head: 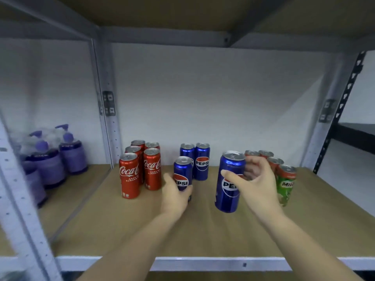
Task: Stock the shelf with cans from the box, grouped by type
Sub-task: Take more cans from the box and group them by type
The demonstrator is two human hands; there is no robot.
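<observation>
A person's right hand point(256, 184) grips a Pepsi can point(229, 182) above the shelf point(182, 226), while the left hand point(175, 194) curls round another Pepsi can point(182, 175) in front of two shelved Pepsis point(195, 161). Coca-Cola cans point(141, 169) stand left, Milo cans point(281, 175) right; stocking looks well advanced, though the box is out of view.

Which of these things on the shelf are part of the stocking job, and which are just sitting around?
Part of the job:
Coca-Cola cans
Pepsi cans, plus one in the left hand and one in the right hand
Milo cans
shelf board

Just sitting around:
purple pump bottles in the neighbouring bay
</observation>
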